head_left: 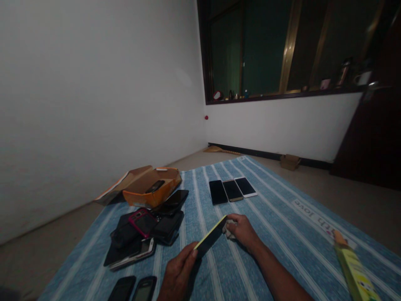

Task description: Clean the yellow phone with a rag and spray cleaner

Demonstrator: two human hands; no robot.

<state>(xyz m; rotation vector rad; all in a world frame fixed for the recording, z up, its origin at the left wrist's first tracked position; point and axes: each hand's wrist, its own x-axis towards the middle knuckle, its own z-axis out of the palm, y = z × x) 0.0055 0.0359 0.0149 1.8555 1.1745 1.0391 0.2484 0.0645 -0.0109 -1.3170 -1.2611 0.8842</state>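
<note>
A dark smartphone with a yellow-green edge point(210, 239) is held tilted above the striped cloth. My left hand point(178, 271) pinches its near end between thumb and fingers. At the far end, my right hand point(243, 230) is closed round a crumpled greyish cloth point(229, 230), which touches the phone's edge. Beyond my hands, a black phone point(218, 192), a dark phone point(233, 190) and a white-framed phone point(246, 187) lie side by side. Left of my hands is a loose pile of phones point(140, 234), one with a pink frame.
An open orange cardboard box point(152, 200) with a phone inside stands at the back left. Two older phones point(144, 289) lie at the near edge. A yellow-green bottle point(355, 271) rests at the right. The blue striped cloth point(272, 234) covers the surface; a wall rises at left.
</note>
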